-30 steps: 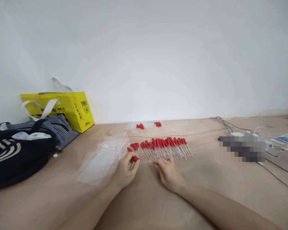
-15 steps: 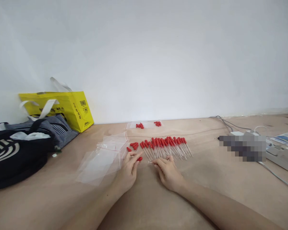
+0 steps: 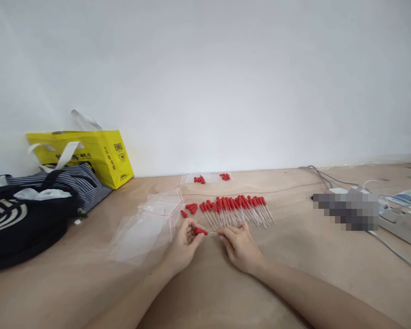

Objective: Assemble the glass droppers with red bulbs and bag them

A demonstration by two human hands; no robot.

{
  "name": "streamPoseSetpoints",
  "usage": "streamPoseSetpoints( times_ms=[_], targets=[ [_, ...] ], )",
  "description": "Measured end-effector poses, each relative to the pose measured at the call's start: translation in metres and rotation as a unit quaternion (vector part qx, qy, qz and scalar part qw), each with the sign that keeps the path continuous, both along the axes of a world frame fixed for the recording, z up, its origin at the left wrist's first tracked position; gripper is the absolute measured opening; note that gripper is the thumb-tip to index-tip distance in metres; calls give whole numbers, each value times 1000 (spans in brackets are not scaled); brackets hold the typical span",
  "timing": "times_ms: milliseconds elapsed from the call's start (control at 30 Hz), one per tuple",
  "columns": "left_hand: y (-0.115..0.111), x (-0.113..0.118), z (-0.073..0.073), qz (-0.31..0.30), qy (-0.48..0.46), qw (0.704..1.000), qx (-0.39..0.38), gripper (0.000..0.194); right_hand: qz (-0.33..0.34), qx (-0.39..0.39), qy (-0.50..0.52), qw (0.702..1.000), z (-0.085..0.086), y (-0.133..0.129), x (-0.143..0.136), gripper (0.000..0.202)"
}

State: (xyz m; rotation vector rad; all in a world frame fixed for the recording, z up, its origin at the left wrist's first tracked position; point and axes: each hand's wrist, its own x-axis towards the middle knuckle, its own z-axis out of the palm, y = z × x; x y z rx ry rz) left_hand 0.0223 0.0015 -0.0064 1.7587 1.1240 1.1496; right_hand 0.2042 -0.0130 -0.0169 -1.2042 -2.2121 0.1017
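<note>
Between the thumb and fingers of my left hand (image 3: 185, 244) is a red rubber bulb (image 3: 201, 232), its narrow end toward the right. My right hand (image 3: 241, 246) pinches a thin clear glass tube (image 3: 213, 234), whose end points left at the bulb with a small gap between them. Just beyond my hands lies a row of droppers with red bulbs (image 3: 231, 204) and clear stems. Several loose red bulbs (image 3: 192, 208) rest left of the row. Clear zip bags (image 3: 140, 233) are spread out to the left of my left hand.
Farther back, clear bags with red bulbs (image 3: 199, 180) lie near the wall. On the left are a yellow bag (image 3: 118, 160), a striped bag (image 3: 89, 185) and a black bag (image 3: 37, 228). A power strip (image 3: 402, 226) with cables sits at the right.
The red bulb in my left hand has turned and shifted slightly right and down, and more of it shows. My right hand has hardly moved.
</note>
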Motion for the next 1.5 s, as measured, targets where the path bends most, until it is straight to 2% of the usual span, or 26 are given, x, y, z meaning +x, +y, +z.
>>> streamPoseSetpoints(
  times_ms=[200, 367, 600, 867, 1067, 1500],
  targets=[
    [-4, 5, -1, -34, -77, 995, -52, 15, -16, 3, 13, 1000, -1, 1, -1, 25],
    [-5, 6, 0, -36, -78, 994, -62, 14, -7, 11, 16, 1000, -2, 2, 0, 26],
    [-3, 4, -6, -12, -17, 997, -75, 23, 43, 37, 39, 998, -8, 6, 1, 25],
    [-3, 0, -14, -31, 75, 997, -10, 22, 59, 69, 52, 994, -5, 1, 0, 23],
    [-3, -1, -21, -26, 103, 994, 17, 25, 55, 108, 4, 993, -6, 2, 1, 25],
    [-16, 5, -5, -44, 220, 972, 67, 22, 118, 120, -35, 985, -5, 8, 3, 24]
  ],
)
